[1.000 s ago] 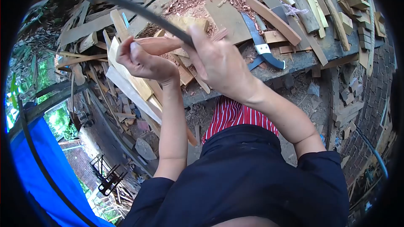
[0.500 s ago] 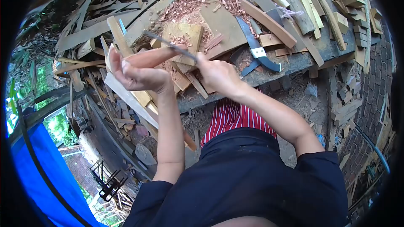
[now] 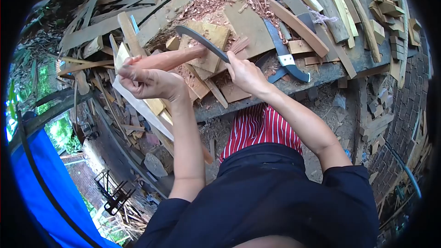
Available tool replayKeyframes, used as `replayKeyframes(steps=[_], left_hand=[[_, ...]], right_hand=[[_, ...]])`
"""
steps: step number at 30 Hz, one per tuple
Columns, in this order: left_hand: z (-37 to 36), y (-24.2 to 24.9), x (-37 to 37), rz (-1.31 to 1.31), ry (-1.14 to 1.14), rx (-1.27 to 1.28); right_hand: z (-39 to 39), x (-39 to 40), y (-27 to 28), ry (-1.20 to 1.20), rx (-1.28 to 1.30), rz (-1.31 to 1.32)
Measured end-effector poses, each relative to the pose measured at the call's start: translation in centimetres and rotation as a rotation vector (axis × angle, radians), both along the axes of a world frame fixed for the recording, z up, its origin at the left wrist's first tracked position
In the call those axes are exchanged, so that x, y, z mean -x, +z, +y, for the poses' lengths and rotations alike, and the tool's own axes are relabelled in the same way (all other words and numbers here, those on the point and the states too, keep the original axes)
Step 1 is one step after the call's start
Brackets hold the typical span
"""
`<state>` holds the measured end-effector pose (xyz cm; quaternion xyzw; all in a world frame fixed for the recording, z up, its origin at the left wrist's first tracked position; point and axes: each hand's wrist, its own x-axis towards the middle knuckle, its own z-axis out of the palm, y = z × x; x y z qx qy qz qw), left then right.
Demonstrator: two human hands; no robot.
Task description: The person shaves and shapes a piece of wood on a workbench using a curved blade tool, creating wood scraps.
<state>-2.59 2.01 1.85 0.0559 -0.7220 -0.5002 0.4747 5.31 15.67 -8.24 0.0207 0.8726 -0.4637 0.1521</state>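
My left hand [image 3: 151,81] is closed around the near end of a reddish carved piece of wood [image 3: 177,58]. The wood's narrower far end lies over a yellowish wooden block [image 3: 215,42] on the bench. In my right hand [image 3: 250,76] is a knife [image 3: 202,40] with a long, dark, slightly curved blade; its handle is hidden by my fingers. The blade crosses just above the wood's far end; whether it touches cannot be made out. To the right of my right hand lies a second large knife [image 3: 285,60] with a dark handle and a white collar.
Reddish shavings [image 3: 209,7] cover the back of the bench [image 3: 220,110]. Planks and sticks [image 3: 301,27] lie at the right, with stacked wooden blocks [image 3: 388,4] beyond. Scrap wood [image 3: 101,27] is heaped at the left, and a blue tarp [image 3: 46,179] hangs lower left.
The knife has moved right and away from me, and its blade now shows broader. The wood in my left hand has turned or shifted slightly, its far end further right.
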Motion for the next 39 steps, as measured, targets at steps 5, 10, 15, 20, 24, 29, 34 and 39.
replayKeyframes(steps=[5,10,15,20,24,29,34,39], left_hand=[[-0.8,-0.1,-1.2,-0.030,-0.295,-0.112],[-2.7,0.4,-2.6,-0.246,-0.179,0.324],[-1.8,-0.3,-1.5,-0.017,-0.358,0.177],[-2.6,-0.7,-1.0,0.017,-0.560,0.001],[-3.6,-0.4,-1.1,-0.079,-0.611,-0.093],[-4.4,0.2,-1.9,-0.193,-0.597,-0.054],[-5.3,0.3,-1.5,-0.197,-0.609,-0.062],[-5.1,0.2,-1.0,-0.202,-0.617,-0.106]], right_hand=[[-0.2,-0.1,-2.8,-0.042,0.015,0.065],[-0.1,1.4,1.4,-0.013,0.065,0.134],[0.1,2.0,9.6,-0.030,0.231,0.404],[-0.3,0.9,4.6,0.083,0.017,0.317],[-0.1,1.5,5.9,0.088,0.044,0.369],[0.6,1.8,11.4,-0.059,0.125,0.631],[0.9,0.7,1.2,0.077,-0.208,0.286],[1.4,0.9,7.3,0.046,-0.025,0.229]])
